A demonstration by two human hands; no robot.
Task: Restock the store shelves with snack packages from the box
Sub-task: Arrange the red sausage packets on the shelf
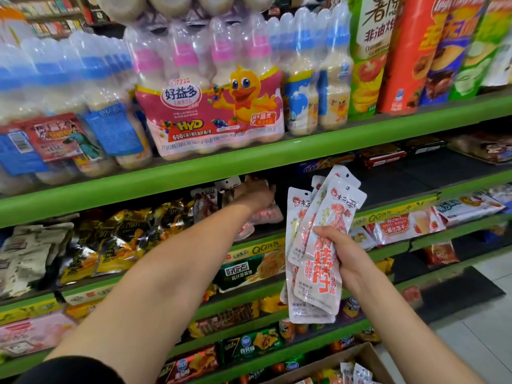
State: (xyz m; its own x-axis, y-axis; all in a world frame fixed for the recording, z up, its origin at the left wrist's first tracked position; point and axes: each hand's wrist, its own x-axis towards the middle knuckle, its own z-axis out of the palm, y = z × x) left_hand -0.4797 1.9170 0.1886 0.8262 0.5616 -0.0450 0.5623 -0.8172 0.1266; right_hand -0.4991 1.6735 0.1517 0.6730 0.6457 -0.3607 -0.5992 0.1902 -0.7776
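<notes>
**Snack packets going onto the second shelf**

At the left of the frame, gold-and-black snack bags (116,245) are lying on the green shelf (194,176). Toward centre, the left hand (256,195) is reaching under that shelf among the white snack packets (210,200) standing there; whether its fingers are gripping one I cannot tell. Right of centre, the right hand (342,253) is clutching a fanned bunch of snack packets (318,245), upright. At lower right, the cardboard box (368,353) is holding more packets.

Duck-print bottle multipack (210,106) on top green shelf; tall chip canisters (401,54) beside; tiled floor (482,328) right.
</notes>
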